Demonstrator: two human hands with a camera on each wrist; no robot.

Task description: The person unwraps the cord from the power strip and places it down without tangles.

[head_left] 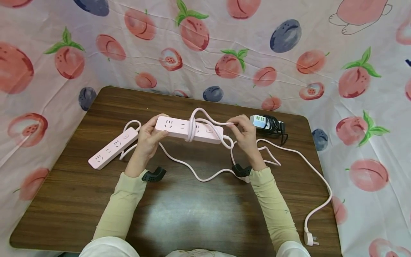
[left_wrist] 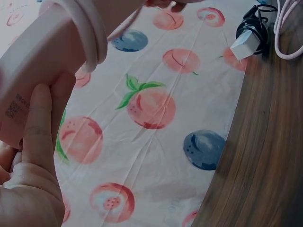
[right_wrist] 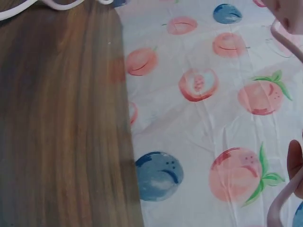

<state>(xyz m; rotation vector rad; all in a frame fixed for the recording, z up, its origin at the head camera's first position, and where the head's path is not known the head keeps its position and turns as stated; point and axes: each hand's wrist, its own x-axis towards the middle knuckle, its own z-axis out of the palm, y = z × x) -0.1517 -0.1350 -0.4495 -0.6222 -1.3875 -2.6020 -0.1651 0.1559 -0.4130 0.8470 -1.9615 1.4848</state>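
Observation:
Above the table, my left hand (head_left: 148, 140) grips the left end of a pink power strip (head_left: 174, 125), thumb on its front face. In the left wrist view, fingers of that hand (left_wrist: 38, 127) lie along the strip's underside (left_wrist: 42, 61). A pink cord (head_left: 192, 128) wraps around the strip's middle and forms a loop above it. Beyond the strip's right end, my right hand (head_left: 244, 134) pinches the cord between thumb and fingertips. The right wrist view catches only a fingertip (right_wrist: 294, 158) with the cord (right_wrist: 283, 198) beside it.
A second pink power strip (head_left: 113, 148) lies on the table's left side, its cord (head_left: 192, 171) running across the wood. A white charger block (head_left: 258, 122) wrapped in black cable (head_left: 273, 125) sits at the back right. A plug (head_left: 309, 238) lies near the table's right edge.

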